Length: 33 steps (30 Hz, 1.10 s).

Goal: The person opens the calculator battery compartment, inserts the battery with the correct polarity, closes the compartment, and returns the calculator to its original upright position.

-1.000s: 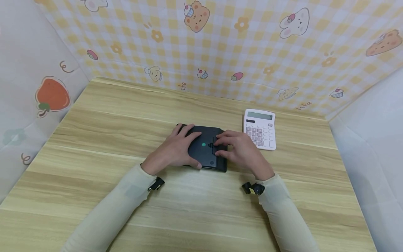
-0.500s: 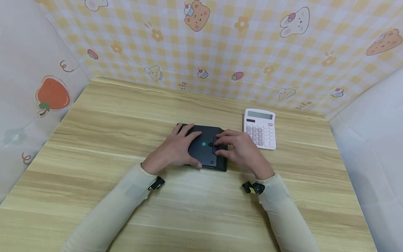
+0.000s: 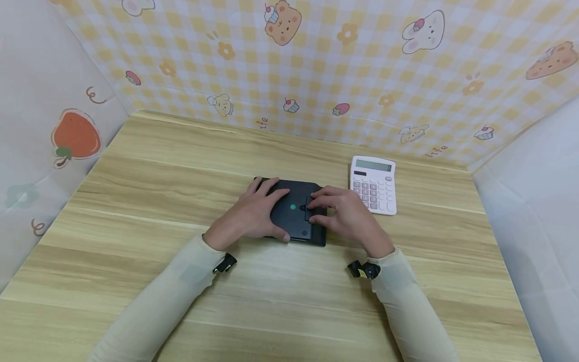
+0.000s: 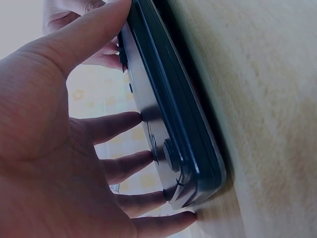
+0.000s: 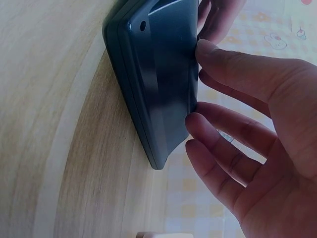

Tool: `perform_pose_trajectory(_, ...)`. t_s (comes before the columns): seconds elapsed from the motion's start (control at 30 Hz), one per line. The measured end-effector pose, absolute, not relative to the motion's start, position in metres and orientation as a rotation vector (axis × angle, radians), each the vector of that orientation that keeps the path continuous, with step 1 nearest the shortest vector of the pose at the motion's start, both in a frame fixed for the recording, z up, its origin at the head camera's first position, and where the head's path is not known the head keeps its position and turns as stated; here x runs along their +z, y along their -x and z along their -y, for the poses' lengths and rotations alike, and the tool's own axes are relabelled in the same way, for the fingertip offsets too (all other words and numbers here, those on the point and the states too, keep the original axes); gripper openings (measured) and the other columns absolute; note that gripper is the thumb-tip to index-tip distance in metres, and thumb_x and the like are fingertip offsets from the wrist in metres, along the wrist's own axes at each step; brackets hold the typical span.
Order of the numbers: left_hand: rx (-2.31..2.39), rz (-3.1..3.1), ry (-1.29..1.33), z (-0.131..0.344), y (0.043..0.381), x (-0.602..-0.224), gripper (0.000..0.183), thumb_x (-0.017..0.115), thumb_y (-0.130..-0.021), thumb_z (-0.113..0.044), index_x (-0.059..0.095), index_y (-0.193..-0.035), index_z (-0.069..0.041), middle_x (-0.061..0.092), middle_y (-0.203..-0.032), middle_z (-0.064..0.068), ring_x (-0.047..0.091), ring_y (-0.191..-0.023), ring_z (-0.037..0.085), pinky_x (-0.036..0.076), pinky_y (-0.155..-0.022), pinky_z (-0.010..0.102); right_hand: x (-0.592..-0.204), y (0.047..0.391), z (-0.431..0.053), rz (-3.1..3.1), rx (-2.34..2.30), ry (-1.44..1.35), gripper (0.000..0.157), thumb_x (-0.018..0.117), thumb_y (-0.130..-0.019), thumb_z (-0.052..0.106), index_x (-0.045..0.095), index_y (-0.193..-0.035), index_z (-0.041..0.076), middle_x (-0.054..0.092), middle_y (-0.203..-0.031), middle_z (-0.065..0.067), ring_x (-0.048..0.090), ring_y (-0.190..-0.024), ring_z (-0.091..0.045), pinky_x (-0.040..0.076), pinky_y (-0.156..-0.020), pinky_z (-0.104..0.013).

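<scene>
A black calculator (image 3: 289, 221) lies face down on the wooden table, a small green round sticker on its back; its front is hidden. My left hand (image 3: 253, 213) is spread across its left part. The thumb (image 4: 94, 32) rests along the near edge, while straight fingers touch the back and far edge. At the right end, my right hand (image 3: 346, 213) has its thumb and fingers bent about the battery cover (image 3: 308, 215), pinching it at its two sides. In the right wrist view, those fingertips (image 5: 200, 126) meet the cover's edge, and the cover itself is mostly hidden.
Beyond my right hand, a white calculator (image 3: 384, 188) with grey and white keys lies face up. A yellow checked cloth (image 3: 316, 65) with cartoon prints hangs along the table's back edge. White sheets (image 3: 534, 211) border both sides. Wooden tabletop (image 3: 280, 301) stretches in front.
</scene>
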<state>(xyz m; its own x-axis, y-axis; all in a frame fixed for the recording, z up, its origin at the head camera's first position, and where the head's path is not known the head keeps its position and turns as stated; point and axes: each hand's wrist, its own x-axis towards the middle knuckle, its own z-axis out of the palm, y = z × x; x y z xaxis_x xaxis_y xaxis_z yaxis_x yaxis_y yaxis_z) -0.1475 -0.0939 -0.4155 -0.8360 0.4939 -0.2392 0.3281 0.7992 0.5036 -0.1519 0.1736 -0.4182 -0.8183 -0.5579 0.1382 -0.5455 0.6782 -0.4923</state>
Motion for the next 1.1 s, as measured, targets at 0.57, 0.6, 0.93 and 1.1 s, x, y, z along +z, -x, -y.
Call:
perform_pose_trajectory(0.57,0.638,-2.627,-0.630,0.0948,0.1469,-0.4147,0.112,0.095,-0.083,-0.054,0.040,-0.172,-0.015,0.017,-0.182,0.016,0.006,-0.165,0.051,0.025,-0.128,0.067,-0.4181,0.1520,-0.1737,-2.848,-0.807,0.938,0.019,0.096,-0.089,0.017,0.089,-0.106,0.014,0.077,-0.131,-0.008,0.074,-0.121,-0.029,0.059,-0.104,-0.046)
perform_pose_trajectory(0.6,0.638,-2.627,-0.629,0.0949,0.1468,-0.4146,0.112,0.095,-0.083,-0.055,0.040,-0.172,-0.015,0.017,-0.182,0.016,0.006,-0.165,0.051,0.025,-0.128,0.067,-0.4182,0.1521,-0.1736,-2.848,-0.803,0.938,0.019,0.096,-0.089,0.018,0.089,-0.106,0.014,0.077,-0.131,-0.008,0.074,-0.121,-0.029,0.059,-0.104,-0.046)
perform_pose_trajectory(0.93,0.627,-2.628,-0.627,0.0942,0.1477,-0.4155,0.112,0.095,-0.083,-0.055,0.039,-0.172,-0.016,0.016,-0.182,0.015,0.006,-0.165,0.051,0.025,-0.127,0.068,-0.4203,0.1521,-0.1742,-2.854,-0.727,0.957,0.024,0.092,-0.093,0.023,0.088,-0.115,0.016,0.073,-0.132,-0.006,0.071,-0.121,-0.028,0.059,-0.101,-0.046)
perform_pose_trajectory(1.1,0.623,-2.629,-0.626,0.0943,0.1476,-0.4160,0.112,0.095,-0.083,-0.056,0.039,-0.173,-0.016,0.016,-0.182,0.015,0.006,-0.165,0.051,0.025,-0.128,0.067,-0.4218,0.1520,-0.1747,-2.851,-0.709,0.987,0.024,0.091,-0.095,0.024,0.088,-0.117,0.016,0.071,-0.132,-0.005,0.071,-0.118,-0.027,0.060,-0.098,-0.045)
